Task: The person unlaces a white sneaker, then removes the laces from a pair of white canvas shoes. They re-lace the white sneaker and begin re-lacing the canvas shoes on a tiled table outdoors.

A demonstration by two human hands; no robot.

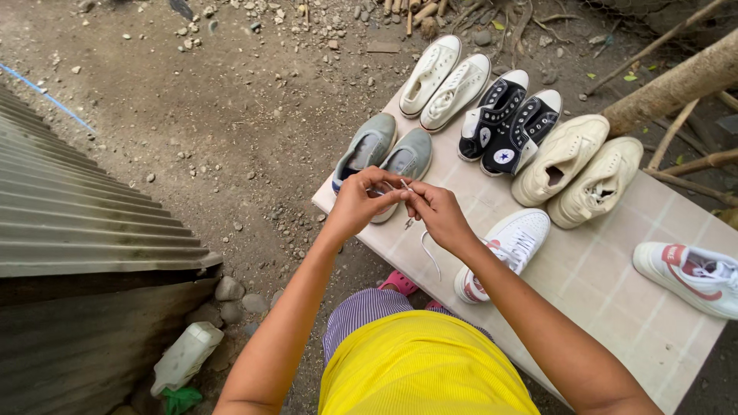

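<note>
My left hand (361, 201) and my right hand (437, 211) meet above the near edge of a pale tiled tabletop (607, 284). Both pinch a thin white shoelace (427, 250) whose loose end hangs down between them. Just behind the hands lies a pair of grey slip-on sneakers (384, 154). A white low sneaker (507, 250) with laces sits right beside my right wrist.
On the table stand a white canvas pair (444, 81), a black high-top pair (507, 123) and a cream chunky pair (580, 169). A white-and-red sneaker (692, 278) lies at the right. Corrugated metal sheet (84, 215) at the left, plastic jug (184, 357) below, branches at the far right.
</note>
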